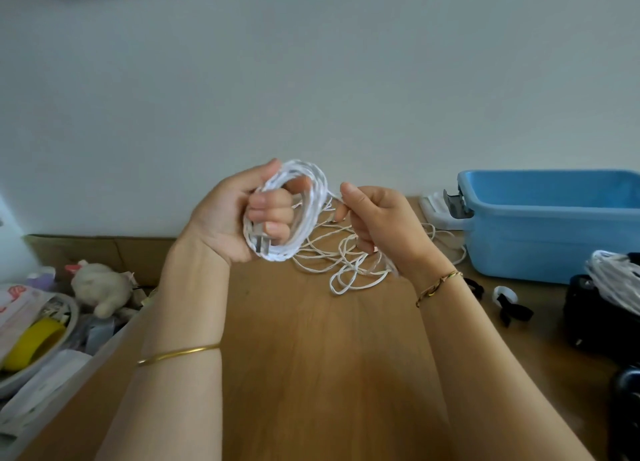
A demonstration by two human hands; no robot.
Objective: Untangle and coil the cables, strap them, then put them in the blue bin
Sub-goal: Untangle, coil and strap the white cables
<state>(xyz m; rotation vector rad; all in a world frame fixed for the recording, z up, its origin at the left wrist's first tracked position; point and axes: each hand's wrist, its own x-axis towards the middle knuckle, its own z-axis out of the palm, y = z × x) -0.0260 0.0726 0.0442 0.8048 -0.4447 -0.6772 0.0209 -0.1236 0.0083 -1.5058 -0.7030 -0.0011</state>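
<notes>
The left hand (228, 214) curled its fingers through the coiled white braided cable (304, 197); the right hand (377, 225) pinched its loose strand beside them.

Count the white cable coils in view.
2: one coil in the left hand; a second coil on a black object at the right edge. More may hide inside the blue bin.

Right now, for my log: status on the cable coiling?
Left hand grips white coil. Right hand pinches its loose strand. Tangle lies on table. Blue bin unobstructed.
</notes>
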